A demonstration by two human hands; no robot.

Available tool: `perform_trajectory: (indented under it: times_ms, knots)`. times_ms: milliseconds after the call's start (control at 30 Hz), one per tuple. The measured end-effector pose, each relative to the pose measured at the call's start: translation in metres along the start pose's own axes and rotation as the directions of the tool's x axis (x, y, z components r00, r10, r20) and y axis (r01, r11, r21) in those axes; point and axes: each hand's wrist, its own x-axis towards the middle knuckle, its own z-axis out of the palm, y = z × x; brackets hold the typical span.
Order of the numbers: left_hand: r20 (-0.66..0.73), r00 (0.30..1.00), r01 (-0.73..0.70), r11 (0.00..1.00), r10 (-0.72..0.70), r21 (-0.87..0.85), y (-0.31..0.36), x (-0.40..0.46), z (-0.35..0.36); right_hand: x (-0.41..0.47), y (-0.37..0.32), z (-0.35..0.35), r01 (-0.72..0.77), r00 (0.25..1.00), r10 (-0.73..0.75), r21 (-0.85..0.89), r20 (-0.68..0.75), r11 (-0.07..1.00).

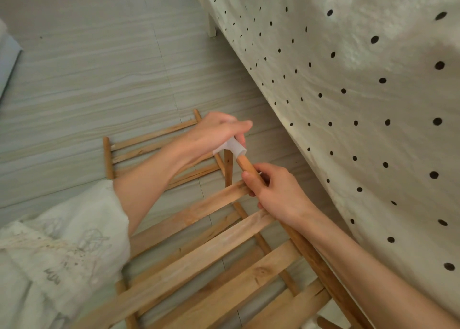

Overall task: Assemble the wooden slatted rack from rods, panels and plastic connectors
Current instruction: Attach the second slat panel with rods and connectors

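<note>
A small slatted panel (159, 152) lies flat on the floor (87, 79). The left hand (219, 132) curls around a white plastic connector (231, 148) sitting on the tip of a wooden rod (247, 168). The right hand (276, 191) grips that rod just below. Beneath both hands is the big wooden rack (211, 254). A dotted cloth (361, 92) hangs on the right.

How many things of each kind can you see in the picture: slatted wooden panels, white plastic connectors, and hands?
Slatted wooden panels: 2, the near panel and the far panel on the floor
White plastic connectors: 1, the connector
Hands: 2, the left hand and the right hand
Total: 5
</note>
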Motion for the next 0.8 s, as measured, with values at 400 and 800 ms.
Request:
perform_trajectory:
  times_ms: [400, 800]
  knots:
    - [-0.134, 0.981, -0.125, 0.987, 0.138, 0.1, 0.003, 0.011, 0.019, -0.002, -0.003, -0.002, 0.004, 1.0, -0.004, 0.006, -0.013, 1.0]
    - [-0.071, 0.994, -0.071, 0.98, 0.086, 0.186, 0.009, 0.005, 0.015, 0.0, 0.0, 0.001, -0.024, 1.0, 0.024, 0.001, 0.005, 1.0]
